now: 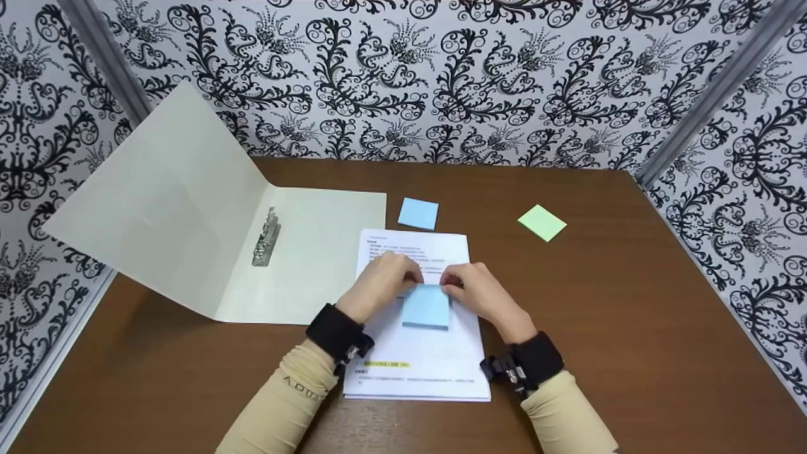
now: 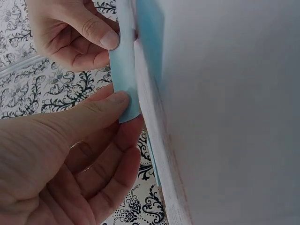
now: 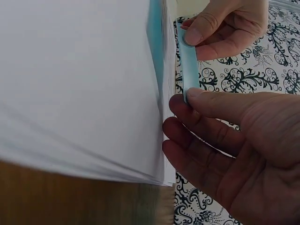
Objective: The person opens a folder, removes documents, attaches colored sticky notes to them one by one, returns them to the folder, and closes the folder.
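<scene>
Both hands meet over a stack of printed sheets. A light blue sticky note lies over the middle of the page, its upper edge between the hands. My left hand pinches its upper left corner between thumb and fingers. At the upper right corner my right hand does the same. In the left wrist view the held edge of the note curves up from the paper, with a darker blue surface against the sheets beside it.
An open white binder with a metal clip lies at the left, its cover raised. Beyond the stack is a blue sticky pad. A green sticky pad lies farther right on the brown table. Patterned walls surround the table.
</scene>
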Demonstrator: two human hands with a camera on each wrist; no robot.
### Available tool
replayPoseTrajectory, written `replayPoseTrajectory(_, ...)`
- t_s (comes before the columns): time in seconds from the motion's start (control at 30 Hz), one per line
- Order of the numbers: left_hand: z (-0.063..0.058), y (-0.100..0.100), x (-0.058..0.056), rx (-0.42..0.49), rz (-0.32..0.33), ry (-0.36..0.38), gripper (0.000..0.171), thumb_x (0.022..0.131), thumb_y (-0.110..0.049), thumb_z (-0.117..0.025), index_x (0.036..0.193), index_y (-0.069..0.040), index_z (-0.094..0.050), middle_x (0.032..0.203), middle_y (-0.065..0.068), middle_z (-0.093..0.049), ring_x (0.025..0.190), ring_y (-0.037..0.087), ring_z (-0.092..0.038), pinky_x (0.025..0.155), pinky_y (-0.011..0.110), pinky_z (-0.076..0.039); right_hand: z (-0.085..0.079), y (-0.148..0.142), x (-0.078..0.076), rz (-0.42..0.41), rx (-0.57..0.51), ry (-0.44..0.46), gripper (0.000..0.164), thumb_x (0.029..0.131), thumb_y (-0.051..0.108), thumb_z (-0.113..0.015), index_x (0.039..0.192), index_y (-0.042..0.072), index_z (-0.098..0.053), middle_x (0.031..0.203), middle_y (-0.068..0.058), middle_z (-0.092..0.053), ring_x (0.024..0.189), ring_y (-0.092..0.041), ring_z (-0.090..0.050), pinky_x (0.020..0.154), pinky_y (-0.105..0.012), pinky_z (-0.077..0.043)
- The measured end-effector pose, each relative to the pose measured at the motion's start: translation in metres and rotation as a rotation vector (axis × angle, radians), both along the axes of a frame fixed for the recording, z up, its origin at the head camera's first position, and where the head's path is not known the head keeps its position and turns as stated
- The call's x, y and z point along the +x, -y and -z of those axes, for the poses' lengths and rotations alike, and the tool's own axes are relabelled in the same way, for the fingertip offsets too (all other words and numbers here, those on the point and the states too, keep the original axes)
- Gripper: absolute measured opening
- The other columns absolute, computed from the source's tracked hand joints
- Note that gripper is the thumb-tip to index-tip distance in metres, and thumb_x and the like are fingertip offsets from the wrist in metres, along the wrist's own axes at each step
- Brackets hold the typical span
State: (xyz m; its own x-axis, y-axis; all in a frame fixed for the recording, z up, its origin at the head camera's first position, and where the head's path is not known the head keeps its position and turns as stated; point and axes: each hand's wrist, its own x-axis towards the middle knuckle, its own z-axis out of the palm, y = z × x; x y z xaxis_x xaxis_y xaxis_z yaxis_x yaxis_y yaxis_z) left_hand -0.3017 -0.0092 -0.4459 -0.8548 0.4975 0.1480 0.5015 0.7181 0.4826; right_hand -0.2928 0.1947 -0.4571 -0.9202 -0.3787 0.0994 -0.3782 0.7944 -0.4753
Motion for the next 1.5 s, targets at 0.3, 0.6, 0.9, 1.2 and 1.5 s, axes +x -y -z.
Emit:
replayPoseTrajectory(0.3, 0.0020, -0.0026, -0.0010, -0.010, 0.000, 0.025, 0.012, 0.089, -0.002, -0.072, 0.097, -0.006, -0.079, 0.097, 0.007, -0.078, 0.095, 0.022, -0.072, 0.086, 0.035, -0.057, -0.0003, -0.0001, -0.0008, -0.005, 0.021, -0.003, 0.005, 0.091, 0.011, -0.071, 0.089, 0.007, -0.073, 0.089, -0.009, -0.073, 0.078, -0.020, -0.062, 0.072, -0.032, -0.052)
replayPoseTrajectory(0.6, 0.0038, -0.0034, 0.0005, -0.010, -0.003, 0.007, 0.013, 0.086, 0.003, -0.071, 0.095, -0.004, -0.078, 0.094, 0.008, -0.077, 0.090, 0.023, -0.072, 0.082, 0.036, -0.058, -0.0009, 0.0000, -0.0013, -0.043, 0.065, -0.028, 0.004, 0.090, 0.006, -0.072, 0.091, 0.005, -0.075, 0.091, -0.010, -0.071, 0.085, -0.022, -0.064, 0.080, -0.037, -0.055)
replayPoseTrajectory(0.9, 0.0048, -0.0035, 0.0018, -0.040, -0.002, -0.004, 0.011, 0.086, 0.003, -0.071, 0.092, -0.003, -0.077, 0.091, 0.009, -0.076, 0.084, 0.022, -0.071, 0.077, 0.034, -0.058, 0.0024, -0.0004, -0.0024, -0.068, 0.064, -0.047, 0.006, 0.090, 0.005, -0.071, 0.093, 0.005, -0.076, 0.094, -0.011, -0.074, 0.087, -0.023, -0.068, 0.079, -0.038, -0.056)
replayPoseTrajectory(1.2, 0.0040, -0.0031, 0.0030, -0.042, 0.011, -0.007, 0.010, 0.086, 0.004, -0.070, 0.091, -0.002, -0.076, 0.090, 0.010, -0.076, 0.083, 0.022, -0.070, 0.076, 0.035, -0.058, 0.0035, -0.0014, -0.0007, -0.086, 0.048, -0.083, 0.008, 0.092, 0.005, -0.069, 0.095, 0.005, -0.076, 0.096, -0.010, -0.075, 0.089, -0.025, -0.069, 0.079, -0.038, -0.056)
replayPoseTrajectory(1.5, 0.0054, -0.0057, 0.0028, -0.075, 0.000, 0.008, 0.011, 0.088, 0.003, -0.068, 0.093, -0.003, -0.076, 0.091, 0.008, -0.076, 0.080, 0.017, -0.066, 0.074, 0.030, -0.056, 0.0013, 0.0014, 0.0016, -0.110, 0.087, -0.077, 0.009, 0.091, 0.003, -0.069, 0.097, 0.002, -0.075, 0.096, -0.013, -0.074, 0.088, -0.026, -0.067, 0.080, -0.038, -0.057)
